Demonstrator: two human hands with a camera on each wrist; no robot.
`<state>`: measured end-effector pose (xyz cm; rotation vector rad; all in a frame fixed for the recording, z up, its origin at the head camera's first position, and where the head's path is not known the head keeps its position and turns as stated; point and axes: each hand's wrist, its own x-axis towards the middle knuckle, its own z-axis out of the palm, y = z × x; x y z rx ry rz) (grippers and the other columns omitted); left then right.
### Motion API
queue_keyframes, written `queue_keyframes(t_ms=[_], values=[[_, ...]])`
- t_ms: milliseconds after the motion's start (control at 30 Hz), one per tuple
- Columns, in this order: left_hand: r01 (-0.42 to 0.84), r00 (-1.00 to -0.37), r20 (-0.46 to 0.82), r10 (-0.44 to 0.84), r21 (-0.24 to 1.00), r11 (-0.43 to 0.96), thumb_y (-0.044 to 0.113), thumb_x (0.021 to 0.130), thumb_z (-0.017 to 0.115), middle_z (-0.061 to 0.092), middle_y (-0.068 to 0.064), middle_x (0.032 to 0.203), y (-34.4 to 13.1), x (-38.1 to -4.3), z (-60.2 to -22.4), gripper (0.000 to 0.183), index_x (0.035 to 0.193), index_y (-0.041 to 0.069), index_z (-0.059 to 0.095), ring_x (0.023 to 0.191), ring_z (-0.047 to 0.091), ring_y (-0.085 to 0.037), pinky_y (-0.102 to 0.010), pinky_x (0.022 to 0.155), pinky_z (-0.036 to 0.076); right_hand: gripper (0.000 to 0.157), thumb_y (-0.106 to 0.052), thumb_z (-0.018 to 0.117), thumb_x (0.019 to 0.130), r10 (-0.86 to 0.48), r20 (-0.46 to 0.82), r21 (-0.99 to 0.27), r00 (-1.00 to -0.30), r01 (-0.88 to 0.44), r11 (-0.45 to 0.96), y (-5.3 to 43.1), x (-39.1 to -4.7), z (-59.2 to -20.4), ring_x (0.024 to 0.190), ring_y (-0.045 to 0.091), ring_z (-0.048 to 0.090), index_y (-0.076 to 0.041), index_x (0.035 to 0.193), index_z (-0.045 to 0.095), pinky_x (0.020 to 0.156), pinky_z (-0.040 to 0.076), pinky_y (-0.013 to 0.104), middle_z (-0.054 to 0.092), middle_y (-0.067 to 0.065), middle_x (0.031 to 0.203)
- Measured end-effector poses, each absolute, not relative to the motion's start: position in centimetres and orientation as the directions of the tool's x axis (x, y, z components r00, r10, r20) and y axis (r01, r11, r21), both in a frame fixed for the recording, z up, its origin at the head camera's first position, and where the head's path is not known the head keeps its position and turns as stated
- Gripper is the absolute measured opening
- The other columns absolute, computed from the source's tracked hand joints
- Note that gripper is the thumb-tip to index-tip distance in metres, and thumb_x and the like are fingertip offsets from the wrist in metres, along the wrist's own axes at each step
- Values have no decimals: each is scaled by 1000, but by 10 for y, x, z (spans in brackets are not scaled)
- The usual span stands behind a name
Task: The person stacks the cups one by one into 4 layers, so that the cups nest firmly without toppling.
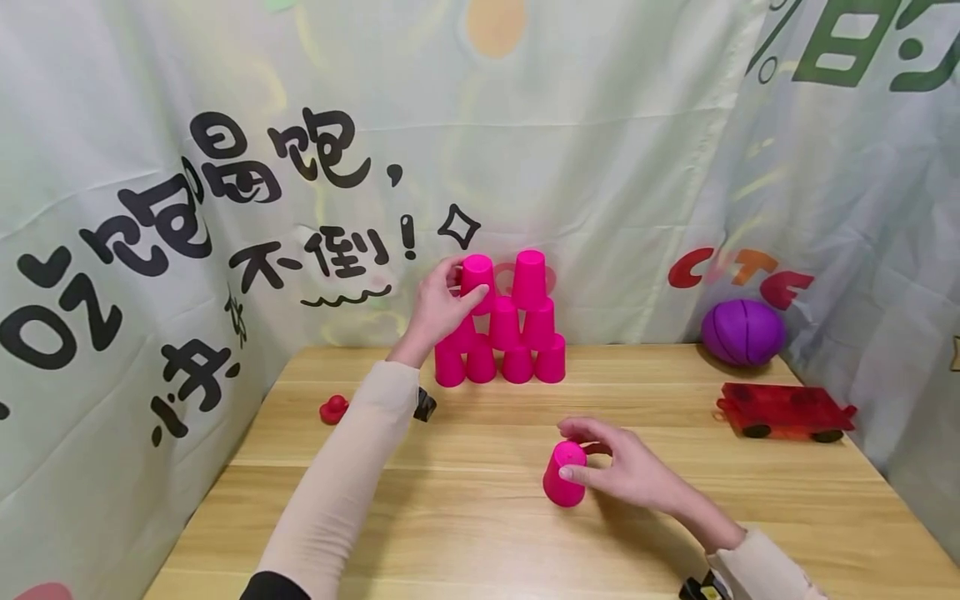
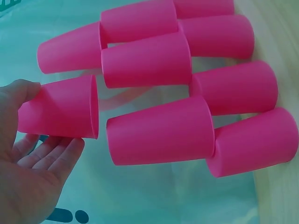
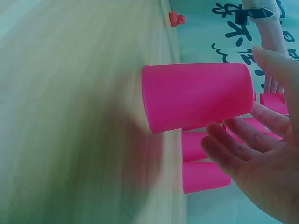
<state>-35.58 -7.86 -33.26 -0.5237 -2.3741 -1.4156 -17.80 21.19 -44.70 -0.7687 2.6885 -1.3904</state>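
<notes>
My left hand (image 1: pixel 442 302) holds a pink cup (image 2: pixel 58 107) bottom-up between thumb and fingers. Its rim is just above the left side of the stack, with a thin gap in the left wrist view. Inverted pink cups make up the stack: several along the table, a second row above, and one top cup (image 1: pixel 530 279) at right. Close to the front, another upside-down pink cup (image 3: pixel 198 95) stands upright within my right hand (image 1: pixel 630 467). That hand's fingers are extended along one side; its thumb looks apart from the cup in the right wrist view.
A red rubber duck (image 1: pixel 333 409) sits left of my left forearm. At the right of the wooden table (image 1: pixel 465 533) are a purple ball (image 1: pixel 742 332) and a clear red toy car (image 1: pixel 783 411). Printed cloth (image 1: pixel 600 167) hangs right behind the stack.
</notes>
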Motion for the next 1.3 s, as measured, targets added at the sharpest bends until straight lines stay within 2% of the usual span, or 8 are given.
queue_keyframes(t_ms=[233, 467, 667, 833, 1300], values=[[443, -891, 434, 129, 777, 448, 21, 95, 79, 72, -16, 122, -78, -361, -332, 56, 145, 8, 56, 113, 71, -33, -45, 102, 60, 61, -38, 83, 92, -456, 192, -772, -869, -421, 477, 214, -175, -451, 112, 17, 69, -9, 141, 61, 98, 61, 35, 70, 11, 133], [433, -897, 421, 134, 778, 455, 20, 95, 79, 71, -15, 123, -77, -365, -333, 57, 146, 10, 56, 112, 70, -32, -45, 99, 62, 70, -33, 85, 90, -470, 167, -796, -867, -400, 455, 216, -173, -456, 111, 17, 69, -1, 145, 56, 95, 62, 33, 69, 11, 133], [410, -909, 393, 135, 793, 450, 21, 95, 78, 71, -15, 125, -77, -367, -334, 60, 148, 11, 54, 114, 70, -32, -45, 99, 61, 66, -25, 85, 91, -489, 174, -822, -855, -399, 406, 215, -171, -464, 109, 12, 70, 1, 144, 54, 93, 63, 30, 70, 11, 126], [398, -915, 381, 129, 807, 436, 22, 96, 78, 70, -16, 124, -78, -368, -333, 58, 148, 10, 54, 113, 70, -32, -45, 101, 61, 65, -21, 84, 91, -493, 147, -849, -857, -365, 382, 215, -170, -468, 110, 14, 72, 1, 144, 53, 93, 63, 30, 69, 13, 127], [370, -928, 355, 114, 840, 398, 23, 97, 77, 70, -17, 125, -80, -371, -336, 59, 149, 10, 53, 114, 70, -33, -45, 101, 61, 59, -20, 84, 91, -500, 139, -849, -855, -363, 383, 216, -169, -472, 111, 13, 72, -6, 141, 56, 93, 63, 30, 70, 12, 125]])
